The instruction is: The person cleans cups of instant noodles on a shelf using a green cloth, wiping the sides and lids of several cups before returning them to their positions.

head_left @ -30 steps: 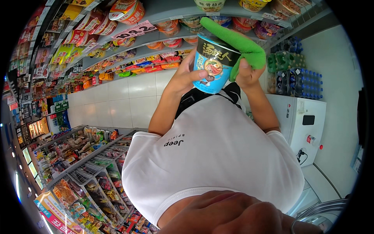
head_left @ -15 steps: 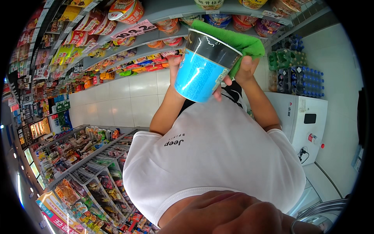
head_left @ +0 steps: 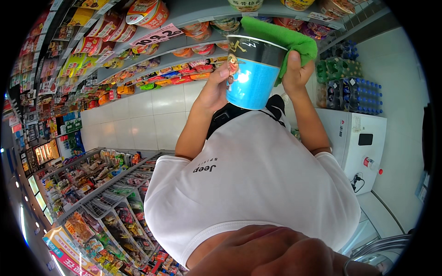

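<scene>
In front of my chest is an instant noodle cup (head_left: 254, 83), blue below with a black band and a white rim at the top. My left hand (head_left: 214, 88) grips its left side, thumb on the wall and the other fingers mostly hidden behind it. A green cloth (head_left: 301, 46) is bunched in my right hand (head_left: 296, 76), which presses it to the right side of the cup by the rim. Part of the cloth stretches behind the cup's top. The cup stands nearly upright, tilted slightly.
Shelves (head_left: 193, 17) with instant noodle bowls and bagged noodles run along the far side and left. Shrink-wrapped bottle packs (head_left: 363, 95) are stacked at the right above a white appliance (head_left: 357, 142). Snack racks (head_left: 99, 207) stand at the lower left.
The cup has turned in my hands, so a food picture now shows on its left, and it sits more upright and slightly further right. The fingers seen under it before are hidden.
</scene>
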